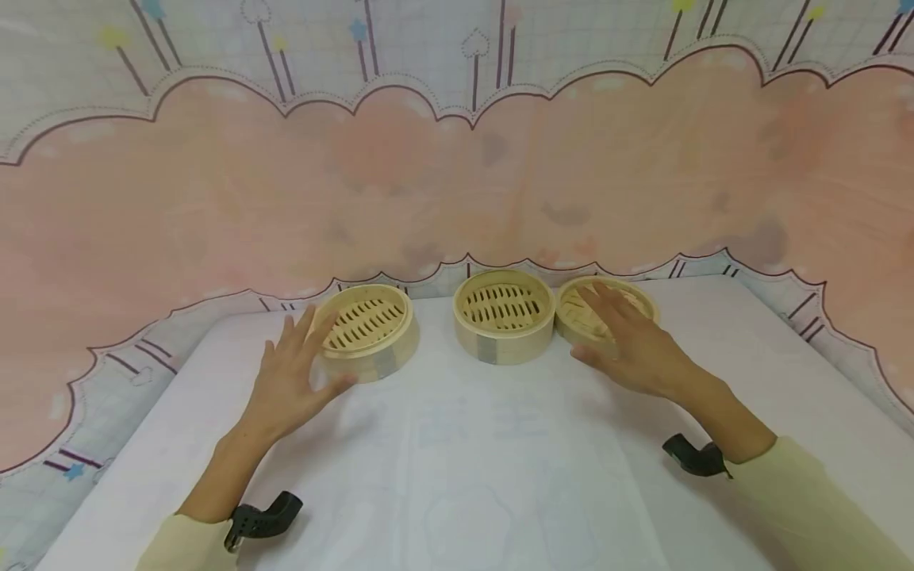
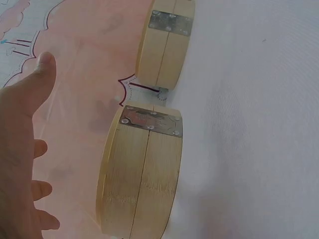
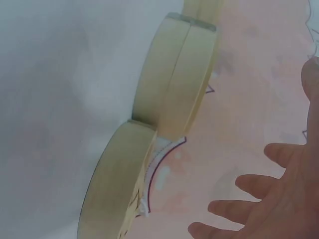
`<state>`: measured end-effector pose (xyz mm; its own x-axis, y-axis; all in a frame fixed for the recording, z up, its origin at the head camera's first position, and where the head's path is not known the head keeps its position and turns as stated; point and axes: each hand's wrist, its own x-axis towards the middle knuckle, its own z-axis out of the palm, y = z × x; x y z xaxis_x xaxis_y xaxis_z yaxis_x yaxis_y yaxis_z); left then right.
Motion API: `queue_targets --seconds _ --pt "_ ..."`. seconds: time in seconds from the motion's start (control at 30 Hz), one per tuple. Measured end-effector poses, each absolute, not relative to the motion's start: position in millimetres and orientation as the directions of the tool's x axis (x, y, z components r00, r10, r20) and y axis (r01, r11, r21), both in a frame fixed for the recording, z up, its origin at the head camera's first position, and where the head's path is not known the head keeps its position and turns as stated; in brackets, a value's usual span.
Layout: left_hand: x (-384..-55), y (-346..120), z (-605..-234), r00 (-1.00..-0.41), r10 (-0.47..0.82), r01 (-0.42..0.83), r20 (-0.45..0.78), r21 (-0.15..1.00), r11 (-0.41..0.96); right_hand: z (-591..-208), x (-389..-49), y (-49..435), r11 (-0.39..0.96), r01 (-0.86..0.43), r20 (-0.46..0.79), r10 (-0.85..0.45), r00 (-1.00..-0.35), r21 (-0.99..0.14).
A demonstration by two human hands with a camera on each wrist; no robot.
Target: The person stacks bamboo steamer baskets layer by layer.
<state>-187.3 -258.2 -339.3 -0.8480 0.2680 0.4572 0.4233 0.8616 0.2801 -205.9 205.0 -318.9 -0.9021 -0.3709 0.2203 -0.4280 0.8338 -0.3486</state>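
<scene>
Three round bamboo pieces stand in a row at the table's far side. My left hand (image 1: 286, 392), fingers spread, is over the near left side of the left steamer basket (image 1: 401, 355), which has a slatted base and a metal strip. In the left wrist view that basket's wall (image 2: 142, 184) shows beside the hand, with a gap between. A second slatted steamer basket (image 1: 521, 346) stands in the middle. Close against it is a shallower bamboo steamer lid (image 1: 648, 305), partly covered by my right hand (image 1: 639, 353), whose fingers are spread and hold nothing.
A white cloth (image 1: 464, 476) covers the table. Behind it hangs a patterned curtain (image 1: 443, 182) in pink and pale blue, meeting the table's back edge just behind the baskets. Black wrist mounts (image 1: 266, 515) sit on both forearms, below pale sleeves.
</scene>
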Motion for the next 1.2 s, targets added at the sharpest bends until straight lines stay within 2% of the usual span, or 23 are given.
queue_targets --seconds 0.43,0.67,0.93,1.2 --pt "-190.2 -264.0 -351.5 -0.873 0.215 0.387 0.437 0.355 0.851 -323.4 -214.0 172.4 0.809 -0.473 0.224 -0.418 -0.880 -0.349" --pt "-192.5 -264.2 -356.6 -0.877 0.194 0.372 0.439 0.366 0.853 -327.7 -214.3 157.0 0.773 -0.529 0.269 -0.458 -0.847 -0.349" --pt "-195.9 -268.6 -360.0 -0.921 0.121 0.292 0.371 0.449 0.845 -323.0 -214.4 141.0 0.736 -0.561 0.288 -0.482 -0.827 -0.379" --pt "-197.4 -269.8 -359.5 -0.952 0.083 0.221 0.295 0.472 0.854 -323.9 -220.1 121.8 0.702 -0.582 0.303 -0.496 -0.813 -0.411"
